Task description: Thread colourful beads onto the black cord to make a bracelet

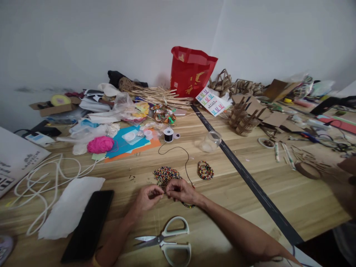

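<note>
Head view:
Left hand (pixel 148 197): fingers pinched narrow at the thread end, touching right hand.
Right hand (pixel 180 191): closed on black thread (pixel 182 155).
Bead pile (pixel 166 174): on desk (pixel 236 193), just beyond both hands.
Thread axis: ran away toward spool (pixel 168 134).

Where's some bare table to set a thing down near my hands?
Bare wood lies right of the finished bracelets, up to the black strip, and between the scissors and phone. It is crowded at the bead pile.
</note>
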`<state>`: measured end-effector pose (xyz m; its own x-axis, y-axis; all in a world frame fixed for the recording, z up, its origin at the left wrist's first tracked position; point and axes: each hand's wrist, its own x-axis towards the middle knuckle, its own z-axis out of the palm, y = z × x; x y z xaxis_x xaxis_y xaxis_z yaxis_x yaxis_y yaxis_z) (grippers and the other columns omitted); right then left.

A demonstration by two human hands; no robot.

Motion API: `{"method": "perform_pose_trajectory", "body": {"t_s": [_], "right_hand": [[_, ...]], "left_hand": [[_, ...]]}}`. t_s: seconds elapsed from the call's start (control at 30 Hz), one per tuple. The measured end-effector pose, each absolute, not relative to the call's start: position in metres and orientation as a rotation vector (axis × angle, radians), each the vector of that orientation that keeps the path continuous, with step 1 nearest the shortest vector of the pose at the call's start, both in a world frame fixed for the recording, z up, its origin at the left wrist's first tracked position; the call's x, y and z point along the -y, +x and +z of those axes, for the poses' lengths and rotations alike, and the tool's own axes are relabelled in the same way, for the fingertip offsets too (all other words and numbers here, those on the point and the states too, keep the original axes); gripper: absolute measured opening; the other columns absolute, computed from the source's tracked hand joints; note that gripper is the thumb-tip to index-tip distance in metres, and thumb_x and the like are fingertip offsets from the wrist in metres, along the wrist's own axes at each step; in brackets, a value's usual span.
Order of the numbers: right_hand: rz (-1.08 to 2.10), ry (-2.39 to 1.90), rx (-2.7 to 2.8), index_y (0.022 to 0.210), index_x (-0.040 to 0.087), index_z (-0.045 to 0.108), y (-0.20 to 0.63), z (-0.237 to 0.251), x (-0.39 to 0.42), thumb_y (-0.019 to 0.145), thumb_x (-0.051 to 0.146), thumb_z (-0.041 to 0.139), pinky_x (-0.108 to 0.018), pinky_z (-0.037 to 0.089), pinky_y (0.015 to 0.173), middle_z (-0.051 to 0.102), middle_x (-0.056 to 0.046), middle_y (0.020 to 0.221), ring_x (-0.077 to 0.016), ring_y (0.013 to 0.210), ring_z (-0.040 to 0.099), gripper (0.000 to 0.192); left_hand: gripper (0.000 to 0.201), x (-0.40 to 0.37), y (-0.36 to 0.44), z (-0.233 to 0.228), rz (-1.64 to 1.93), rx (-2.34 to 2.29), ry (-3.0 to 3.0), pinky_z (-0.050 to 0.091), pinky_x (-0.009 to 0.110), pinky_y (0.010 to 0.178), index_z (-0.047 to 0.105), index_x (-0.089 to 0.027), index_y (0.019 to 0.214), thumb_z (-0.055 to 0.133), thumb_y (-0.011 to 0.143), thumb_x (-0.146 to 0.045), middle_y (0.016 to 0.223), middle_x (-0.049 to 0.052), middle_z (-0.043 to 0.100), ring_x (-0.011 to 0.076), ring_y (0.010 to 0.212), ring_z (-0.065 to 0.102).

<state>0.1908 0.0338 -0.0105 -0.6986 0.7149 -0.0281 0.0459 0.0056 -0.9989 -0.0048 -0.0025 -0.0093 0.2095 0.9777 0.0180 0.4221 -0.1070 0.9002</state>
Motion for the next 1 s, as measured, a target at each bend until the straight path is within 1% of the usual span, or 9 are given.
{"method": "perform_pose_trajectory", "body": {"t_s": [0.2,0.47,1.0], "right_hand": [[1.757,-0.789,1.770,0.078,0.014,0.057,0.1908,-0.0119,-0.0335,0.080,0.038,0.064,-0.014,0.041,0.044,0.053,0.002,0.064,-0.0065,0.052,0.047,0.025],[1.741,-0.778,1.784,0.077,0.014,0.057,0.1910,-0.0117,-0.0337,0.080,0.037,0.064,-0.014,0.039,0.044,0.052,0.003,0.063,-0.0059,0.051,0.045,0.024],[1.762,-0.780,1.766,0.078,0.014,0.058,0.1905,-0.0157,-0.0338,0.078,0.041,0.066,-0.015,0.040,0.044,0.054,0.002,0.062,-0.0063,0.050,0.046,0.029]], "left_hand": [[0.008,0.0032,-0.0040,-0.0065,0.854,-1.333,1.653,0.050,0.023,0.059,0.068,-0.016,0.069,0.061,0.068,-0.019,0.064,0.003,0.070,0.0157,0.061,0.062],[0.008,0.0033,-0.0044,-0.0112,0.877,-1.331,1.657,0.050,0.023,0.061,0.069,-0.016,0.070,0.061,0.068,-0.019,0.066,0.004,0.070,0.0160,0.063,0.063],[0.009,0.0030,-0.0038,-0.0064,0.859,-1.322,1.667,0.050,0.024,0.062,0.071,-0.016,0.070,0.062,0.068,-0.018,0.070,0.005,0.072,0.0170,0.066,0.064]]}}
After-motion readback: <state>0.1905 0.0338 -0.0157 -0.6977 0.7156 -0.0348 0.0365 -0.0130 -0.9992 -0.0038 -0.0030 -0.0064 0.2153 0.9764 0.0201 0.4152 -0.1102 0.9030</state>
